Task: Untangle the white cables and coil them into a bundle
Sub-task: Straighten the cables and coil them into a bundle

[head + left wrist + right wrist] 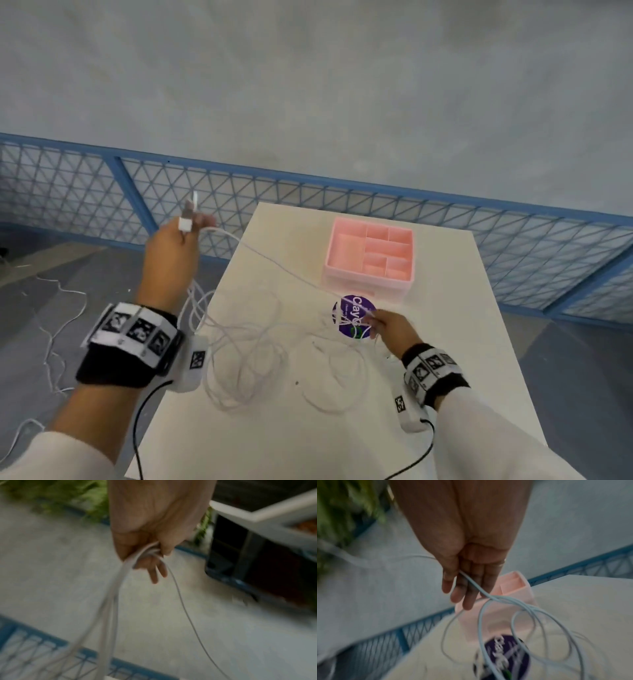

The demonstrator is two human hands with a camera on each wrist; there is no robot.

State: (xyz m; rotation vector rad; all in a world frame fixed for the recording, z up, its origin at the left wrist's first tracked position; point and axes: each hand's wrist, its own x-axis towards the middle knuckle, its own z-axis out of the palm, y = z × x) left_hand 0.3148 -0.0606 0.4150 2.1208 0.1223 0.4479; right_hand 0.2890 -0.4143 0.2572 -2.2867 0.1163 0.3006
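White cables point(260, 346) lie in loose tangled loops across the white table point(342, 428). My left hand point(178, 240) is raised off the table's left edge and grips several strands point(120, 577), with white plug ends point(186, 219) sticking up above the fingers. One strand point(274, 263) runs taut from there across to my right hand point(380, 323), which pinches a cable point(471, 582) between thumb and fingers just above the table. More loops point(530, 622) hang below the right hand.
A pink divided organiser box point(370, 257) stands at the back of the table. A round purple sticker or lid point(352, 317) lies under the cables by my right hand. A blue mesh fence point(445, 219) runs behind. More white cable point(58, 329) lies on the floor at left.
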